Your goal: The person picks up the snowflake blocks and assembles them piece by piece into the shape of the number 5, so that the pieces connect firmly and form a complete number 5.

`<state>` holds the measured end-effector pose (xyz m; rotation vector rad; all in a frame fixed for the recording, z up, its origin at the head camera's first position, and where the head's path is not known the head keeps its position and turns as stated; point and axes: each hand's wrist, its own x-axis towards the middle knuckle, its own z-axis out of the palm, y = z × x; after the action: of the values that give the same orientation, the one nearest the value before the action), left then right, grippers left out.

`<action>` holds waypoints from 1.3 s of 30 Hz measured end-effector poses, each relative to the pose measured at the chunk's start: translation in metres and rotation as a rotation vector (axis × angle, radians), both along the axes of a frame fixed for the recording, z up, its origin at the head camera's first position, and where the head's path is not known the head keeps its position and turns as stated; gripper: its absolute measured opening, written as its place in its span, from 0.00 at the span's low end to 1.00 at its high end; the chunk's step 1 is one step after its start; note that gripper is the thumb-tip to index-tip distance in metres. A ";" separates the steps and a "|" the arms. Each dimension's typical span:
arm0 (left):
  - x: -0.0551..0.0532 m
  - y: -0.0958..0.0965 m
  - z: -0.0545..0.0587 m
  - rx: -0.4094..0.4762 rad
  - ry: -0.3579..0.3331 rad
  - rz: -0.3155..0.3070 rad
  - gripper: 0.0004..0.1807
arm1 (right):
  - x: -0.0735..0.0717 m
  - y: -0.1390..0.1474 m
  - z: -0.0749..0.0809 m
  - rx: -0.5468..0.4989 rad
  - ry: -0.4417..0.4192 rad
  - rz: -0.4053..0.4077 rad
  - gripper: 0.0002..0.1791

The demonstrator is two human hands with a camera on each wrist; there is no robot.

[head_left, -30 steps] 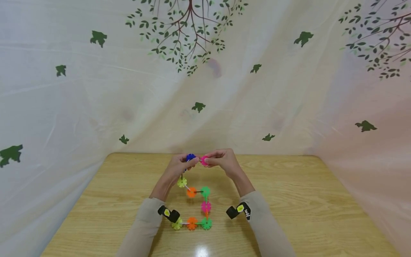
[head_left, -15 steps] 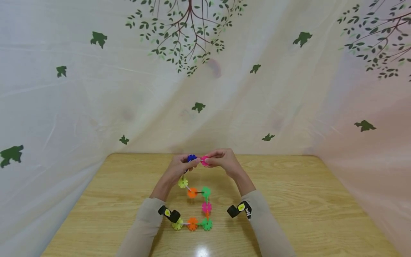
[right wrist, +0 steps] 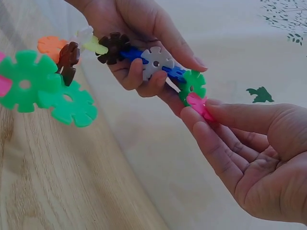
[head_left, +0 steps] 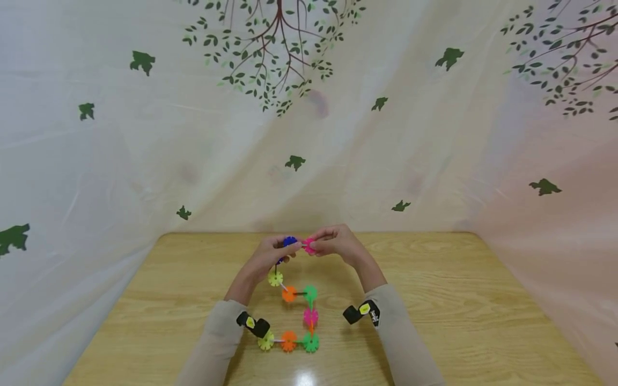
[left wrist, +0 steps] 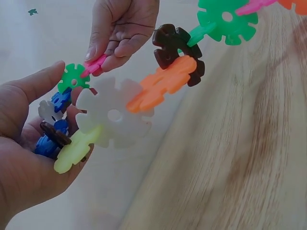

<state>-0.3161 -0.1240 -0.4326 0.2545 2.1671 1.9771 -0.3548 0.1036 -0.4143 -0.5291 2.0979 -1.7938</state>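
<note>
A chain of slotted plastic snowflake discs hangs from my left hand (head_left: 263,261). My left fingers curl under its upper end, holding blue discs (left wrist: 46,146), a white one (right wrist: 157,63) and a brown one (right wrist: 113,48). At the chain's tip, near my left thumb, is a green disc (left wrist: 73,77). My right hand (head_left: 340,245) pinches a pink disc (right wrist: 199,106) between thumb and fingers, its edge against that green disc. How deeply the two slots engage I cannot tell. Below, the chain runs through a yellow disc (head_left: 275,278) and an orange disc (head_left: 289,294).
Lower discs, including a pink one (head_left: 310,317) and a green one (head_left: 311,342), continue toward me above the wooden table (head_left: 434,321). A pale cloth (head_left: 338,177) with printed leaves and birds stands behind the table. Black wrist cameras (head_left: 254,325) sit on both sleeves.
The head view has tilted slightly, so the table and chain sit a little lower in it. Both hands keep their holds, with only a slight shift of the pink disc.
</note>
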 end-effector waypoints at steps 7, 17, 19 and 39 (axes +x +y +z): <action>-0.004 -0.004 -0.006 0.010 -0.003 -0.052 0.21 | -0.001 -0.002 -0.003 -0.002 -0.026 -0.011 0.11; -0.001 -0.026 -0.004 -0.105 -0.016 -0.110 0.29 | -0.004 0.000 -0.006 -0.034 -0.037 -0.015 0.14; 0.002 -0.032 -0.004 -0.111 -0.019 -0.134 0.30 | -0.006 0.002 -0.008 -0.036 -0.047 -0.021 0.14; 0.030 -0.069 -0.015 -0.362 -0.092 -0.467 0.24 | -0.018 0.028 -0.027 -0.109 -0.121 -0.043 0.14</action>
<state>-0.2861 -0.1930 -0.4474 0.5403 2.1138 1.3008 -0.3725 0.1315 -0.4409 -0.3952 1.9541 -1.9227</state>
